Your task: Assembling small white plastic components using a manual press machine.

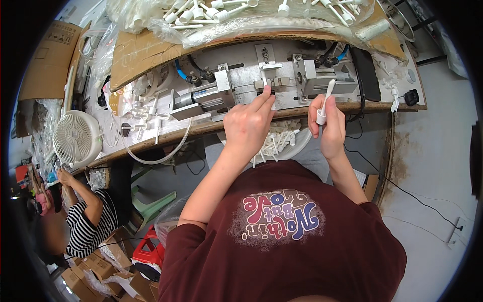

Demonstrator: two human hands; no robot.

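Note:
My left hand (248, 125) reaches to the small metal block fixture (274, 82) in the middle of the bench device, fingers drawn together. A white stick (264, 76) shows just past its fingertips, and a bit of white plastic shows beside them; the hand hides most of this piece. To the right, my right hand (332, 126) pinches a white capped applicator (321, 117) by its cap, the flattened stick pointing up and away. Metal cylinder clamps flank the fixture, one at left (204, 98) and one at right (322, 80).
A bowl of white pieces (282, 141) sits below the bench edge. More white applicators (196, 14) lie in plastic on cardboard (136, 55) behind. A white fan (76, 138) stands left, a black phone-like slab (366, 75) right. Another person (93, 216) works at far left.

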